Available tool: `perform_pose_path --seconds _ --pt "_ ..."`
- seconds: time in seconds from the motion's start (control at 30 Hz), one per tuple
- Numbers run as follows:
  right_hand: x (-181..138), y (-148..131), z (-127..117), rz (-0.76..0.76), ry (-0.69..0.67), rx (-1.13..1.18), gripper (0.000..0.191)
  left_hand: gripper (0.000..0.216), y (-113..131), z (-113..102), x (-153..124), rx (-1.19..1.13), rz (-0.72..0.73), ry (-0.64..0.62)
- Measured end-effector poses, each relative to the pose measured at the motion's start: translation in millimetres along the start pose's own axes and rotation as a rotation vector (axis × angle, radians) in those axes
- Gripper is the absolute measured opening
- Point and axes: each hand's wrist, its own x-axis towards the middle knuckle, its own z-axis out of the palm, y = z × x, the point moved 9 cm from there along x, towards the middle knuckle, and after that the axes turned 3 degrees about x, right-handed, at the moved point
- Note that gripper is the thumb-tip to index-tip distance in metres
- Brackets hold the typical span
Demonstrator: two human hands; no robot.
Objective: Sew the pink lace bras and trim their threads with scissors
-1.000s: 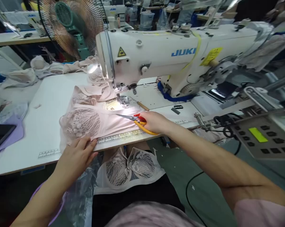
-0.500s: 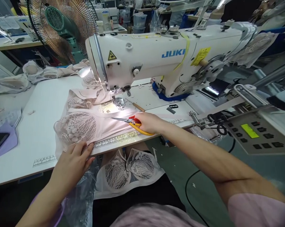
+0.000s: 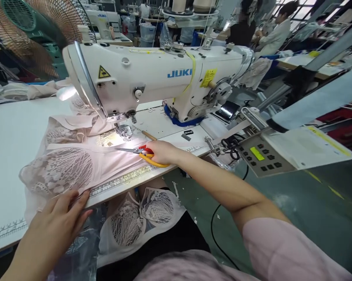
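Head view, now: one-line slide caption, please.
At a JUKI sewing machine, the right hand holds scissors over a pale pink lace bra while the left hand touches its near edge.

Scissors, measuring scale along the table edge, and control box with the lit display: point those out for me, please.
Scissors (image 3: pixel 135 150), head view: on the metal near the pivot.
Measuring scale (image 3: pixel 117 182), head view: on its printed markings.
Control box (image 3: pixel 257 153), head view: on its lit green display.

**Garment sewing workshop, right here!**

White JUKI sewing machine up front, another machine behind it, thread cones up on a rack, a pale lace bra across the tabletop, and there, co-workers in the background!
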Motion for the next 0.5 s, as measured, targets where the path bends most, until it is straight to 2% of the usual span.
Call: perform_pose_path --seconds 0.13,0.33,0.4,0.5 --pt "0 1 -1 -0.001 -0.004 0.014 0.01 0.036 4 -7 2 -0.03 0.034 0.055" --pt "-11 -5 -13 -0.056 0.08 0.038 0.002 0.039 7 -13 7 -0.026 -0.019 -0.036" --pt "-19 -13 -8 -0.103 0.111 0.043 0.005 0.04 8 -14 6 -0.024 -0.012 -0.029" --pt "-35 -39 18 -0.278 0.11 0.03 0.011 0.041 8 -12 4 -0.029 -0.004 -0.023"
